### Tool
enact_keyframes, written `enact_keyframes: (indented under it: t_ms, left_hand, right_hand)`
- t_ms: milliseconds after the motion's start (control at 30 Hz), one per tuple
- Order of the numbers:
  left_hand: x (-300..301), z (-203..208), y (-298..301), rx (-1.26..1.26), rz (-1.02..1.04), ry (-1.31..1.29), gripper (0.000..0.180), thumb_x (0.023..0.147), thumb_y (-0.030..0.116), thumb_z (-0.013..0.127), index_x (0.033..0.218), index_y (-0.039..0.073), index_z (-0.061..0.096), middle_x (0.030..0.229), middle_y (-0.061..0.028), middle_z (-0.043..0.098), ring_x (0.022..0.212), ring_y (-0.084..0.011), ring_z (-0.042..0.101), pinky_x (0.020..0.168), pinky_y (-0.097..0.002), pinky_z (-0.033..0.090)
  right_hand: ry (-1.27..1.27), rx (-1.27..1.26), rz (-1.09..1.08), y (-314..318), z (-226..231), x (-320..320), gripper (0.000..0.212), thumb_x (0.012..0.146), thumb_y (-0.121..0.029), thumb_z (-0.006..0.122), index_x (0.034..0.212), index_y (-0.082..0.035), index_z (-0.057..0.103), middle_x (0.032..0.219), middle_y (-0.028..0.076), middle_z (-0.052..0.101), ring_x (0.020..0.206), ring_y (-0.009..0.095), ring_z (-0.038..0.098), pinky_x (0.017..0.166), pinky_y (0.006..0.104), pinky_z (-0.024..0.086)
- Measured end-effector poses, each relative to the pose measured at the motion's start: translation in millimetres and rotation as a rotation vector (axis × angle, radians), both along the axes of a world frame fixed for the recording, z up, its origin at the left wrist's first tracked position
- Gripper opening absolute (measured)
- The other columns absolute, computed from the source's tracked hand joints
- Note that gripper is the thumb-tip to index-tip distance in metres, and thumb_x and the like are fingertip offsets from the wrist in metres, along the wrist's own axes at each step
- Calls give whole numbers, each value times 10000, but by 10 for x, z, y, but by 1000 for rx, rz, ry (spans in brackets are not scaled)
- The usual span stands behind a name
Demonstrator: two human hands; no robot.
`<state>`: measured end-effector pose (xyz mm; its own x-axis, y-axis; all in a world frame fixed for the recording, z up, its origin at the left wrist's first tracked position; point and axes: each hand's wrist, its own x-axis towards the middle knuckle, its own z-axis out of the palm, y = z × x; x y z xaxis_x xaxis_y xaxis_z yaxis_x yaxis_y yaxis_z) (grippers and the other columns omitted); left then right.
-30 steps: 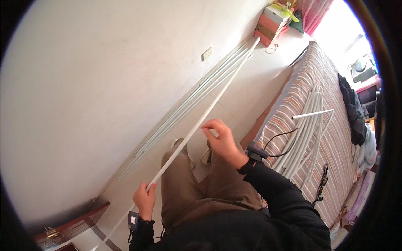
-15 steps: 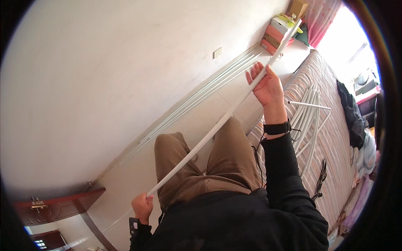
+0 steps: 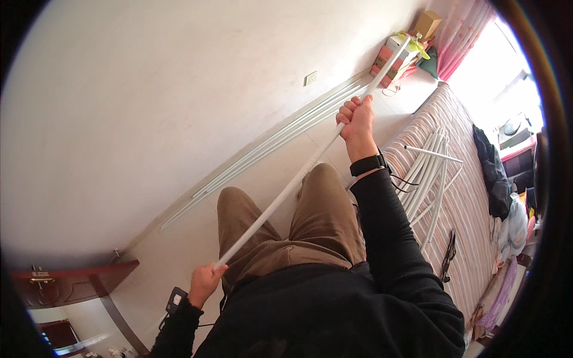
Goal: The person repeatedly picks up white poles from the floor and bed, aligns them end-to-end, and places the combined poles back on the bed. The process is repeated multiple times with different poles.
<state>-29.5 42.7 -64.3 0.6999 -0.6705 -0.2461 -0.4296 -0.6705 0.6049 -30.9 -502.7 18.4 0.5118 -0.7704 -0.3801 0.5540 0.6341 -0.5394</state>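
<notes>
A long white pole [image 3: 280,201] slants across my lap, from the lower left to the upper right, with what looks like a joint near its middle. My left hand [image 3: 206,283] is closed round its lower end. Farther up, my right hand [image 3: 357,121] grips it with the fingers wrapped round; the far end sticks out past this hand toward the boxes. Several similar long white poles [image 3: 256,154] lie on the floor along the wall. On the striped bed to my right rests a bundle of white tubes [image 3: 428,164], some of them bent.
Stacked boxes [image 3: 391,62] stand in the far corner near a pink curtain [image 3: 462,42]. The striped bed [image 3: 471,256] runs along my right and bears a black strap [image 3: 449,256] and a dark garment [image 3: 492,170]. A wall socket [image 3: 311,78] and a brown door [image 3: 71,280] are on the left.
My right hand has gone from loosely spread fingers to a closed grip on the pole. Its far end has shifted left and slightly down; my left hand has moved slightly right and up.
</notes>
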Motion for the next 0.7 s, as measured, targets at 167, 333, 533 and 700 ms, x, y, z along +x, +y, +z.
enact_keyframes:
  t_ms: [167,333,533,700]
  left_hand:
    - [-52,30,97,40,145,1197,374,958,406,596,892,42,539,661,-24,516,579,-155,488,521,-361,412]
    - [-41,43,-39,-128,229,217,280,921,277,657,881,25,543,669,-88,559,624,-190,538,592,-341,439]
    - [54,-115,-194,-183,218,-196,280,915,287,650,882,23,562,719,-139,609,657,-335,596,609,-412,460]
    - [138,52,-356,-180,240,-71,249,876,237,696,857,26,565,739,-138,622,671,-329,614,596,-394,459]
  right_hand:
    - [-369,39,261,-18,-26,82,465,1027,-531,322,796,-139,421,585,-53,284,459,82,233,399,235,210]
    - [-46,-38,39,-18,-164,140,325,1021,-400,476,877,-109,459,655,-30,395,502,89,305,442,228,277]
    - [76,-53,-4,-220,-260,-158,276,1008,-353,527,953,-83,507,689,-28,414,514,79,310,458,231,298]
    - [-61,-124,-84,-296,-256,-279,244,998,-303,558,931,-74,505,705,-22,416,521,93,341,477,242,323]
